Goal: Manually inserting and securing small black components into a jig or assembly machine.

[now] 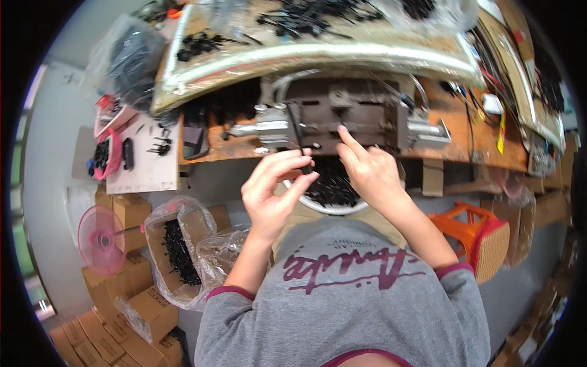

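Observation:
My left hand (269, 186) pinches a small black plastic part (307, 167) between thumb and fingers, just in front of a brown metal machine fixture (367, 131). A thin black stem (296, 125) rises above those fingertips; whether it belongs to the pinched part I cannot tell. My right hand (374, 174) stretches its index finger to a small block at the middle of the fixture, while the other fingers are partly curled. I see nothing held in it. Below both hands, a white tub (335, 211) of black parts sits at my lap, partly covered by them.
Metal cylinders (272, 128) flank the fixture on the wooden bench (452, 119). Behind lies a plastic-wrapped shelf (318, 58) with black parts. At left are a pink basket (110, 156), a pink fan (103, 240) and a lined box (159, 263); at right, an orange stool (468, 217).

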A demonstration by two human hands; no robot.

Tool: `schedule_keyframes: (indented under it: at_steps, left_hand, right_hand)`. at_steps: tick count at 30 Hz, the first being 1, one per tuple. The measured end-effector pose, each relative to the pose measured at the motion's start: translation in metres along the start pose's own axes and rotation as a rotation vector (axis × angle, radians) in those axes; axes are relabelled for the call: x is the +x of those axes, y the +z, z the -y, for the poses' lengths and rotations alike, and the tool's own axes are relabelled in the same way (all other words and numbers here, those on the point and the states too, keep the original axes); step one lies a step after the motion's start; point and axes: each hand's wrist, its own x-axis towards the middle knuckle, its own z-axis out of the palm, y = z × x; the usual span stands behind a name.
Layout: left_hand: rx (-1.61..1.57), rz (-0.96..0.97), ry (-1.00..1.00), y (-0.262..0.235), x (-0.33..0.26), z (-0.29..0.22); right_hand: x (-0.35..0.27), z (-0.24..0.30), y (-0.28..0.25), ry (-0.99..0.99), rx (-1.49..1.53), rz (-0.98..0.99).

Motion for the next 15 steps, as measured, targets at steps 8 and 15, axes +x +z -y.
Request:
schedule_keyframes:
  at_steps: [8,15]
  left_hand:
    - [0.527,-0.52,0.593,-0.092,0.104,-0.033]
    - [1.332,-0.713,0.572,-0.252,0.253,-0.083]
  right_hand:
    - [-0.002,-0.003,-0.003,0.014,0.075,-0.035]
    - [-0.007,0.02,-0.034,-0.068,0.355,0.086]
